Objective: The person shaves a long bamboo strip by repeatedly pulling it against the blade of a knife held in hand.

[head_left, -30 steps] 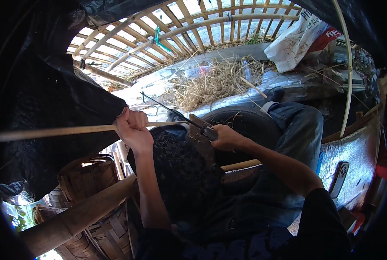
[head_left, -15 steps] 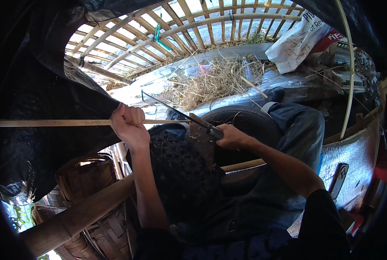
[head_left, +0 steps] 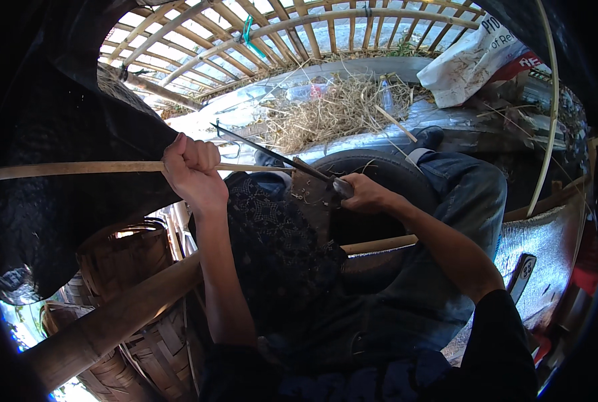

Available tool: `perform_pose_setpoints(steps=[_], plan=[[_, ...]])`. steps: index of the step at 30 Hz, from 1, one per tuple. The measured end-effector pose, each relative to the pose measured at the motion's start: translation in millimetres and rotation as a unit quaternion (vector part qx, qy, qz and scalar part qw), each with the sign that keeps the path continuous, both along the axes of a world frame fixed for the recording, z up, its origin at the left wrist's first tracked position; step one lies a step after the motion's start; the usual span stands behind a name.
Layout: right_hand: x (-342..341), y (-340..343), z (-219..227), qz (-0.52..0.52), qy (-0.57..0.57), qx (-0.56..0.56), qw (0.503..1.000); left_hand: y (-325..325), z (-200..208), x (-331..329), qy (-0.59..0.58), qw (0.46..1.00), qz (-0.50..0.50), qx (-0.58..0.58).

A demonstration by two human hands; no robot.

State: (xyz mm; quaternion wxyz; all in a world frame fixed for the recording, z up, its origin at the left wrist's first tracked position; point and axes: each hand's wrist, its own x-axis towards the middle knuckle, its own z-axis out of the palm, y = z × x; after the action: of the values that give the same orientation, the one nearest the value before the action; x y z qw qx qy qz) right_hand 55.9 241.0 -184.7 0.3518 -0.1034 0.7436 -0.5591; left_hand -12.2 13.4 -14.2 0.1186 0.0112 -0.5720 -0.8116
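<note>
My left hand is closed in a fist around a long, pale bamboo strip, which runs out to the left and bends slightly. The strip's right end reaches the edge of a wooden block in front of a black tyre. In my right hand is the handle of a knife with a long, narrow, dark blade and a hooked tip, pointing up and left. The blade passes by the strip's end at the block; whether they touch I cannot tell. A dark patterned cloth covers my lap.
A bamboo pole slants across the lower left, beside woven baskets. Wood shavings pile beyond the tyre, near a plastic bottle and a white sack. A slatted bamboo fence stands behind. A phone rests at right.
The view has tilted, so the surroundings sit higher. My left hand has shifted slightly up and left along with the strip, which bows more. Both hands keep their hold.
</note>
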Motion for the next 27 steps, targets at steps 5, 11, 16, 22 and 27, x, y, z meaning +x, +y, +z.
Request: perform_pose_setpoints(steps=[5,11,16,22,27], plan=[[15,0,-25,0.024,-0.115,0.095,0.989,-1,0,-4,-0.011,1.000,-0.020,0.017],[18,15,-59,0.019,-0.048,0.140,0.989,-2,2,-4,-0.006,0.999,0.037,0.014],[18,21,-44,-0.035,-0.021,0.072,0.997,-3,-1,-3,-0.002,0.998,0.056,0.019],[3,9,-23,-0.019,-0.028,-0.035,0.999,-6,0,-9,-0.011,0.997,0.076,0.014],[11,0,-40,-0.023,-0.068,-0.073,0.995,0,7,-14,-0.020,0.990,0.143,-0.004]])
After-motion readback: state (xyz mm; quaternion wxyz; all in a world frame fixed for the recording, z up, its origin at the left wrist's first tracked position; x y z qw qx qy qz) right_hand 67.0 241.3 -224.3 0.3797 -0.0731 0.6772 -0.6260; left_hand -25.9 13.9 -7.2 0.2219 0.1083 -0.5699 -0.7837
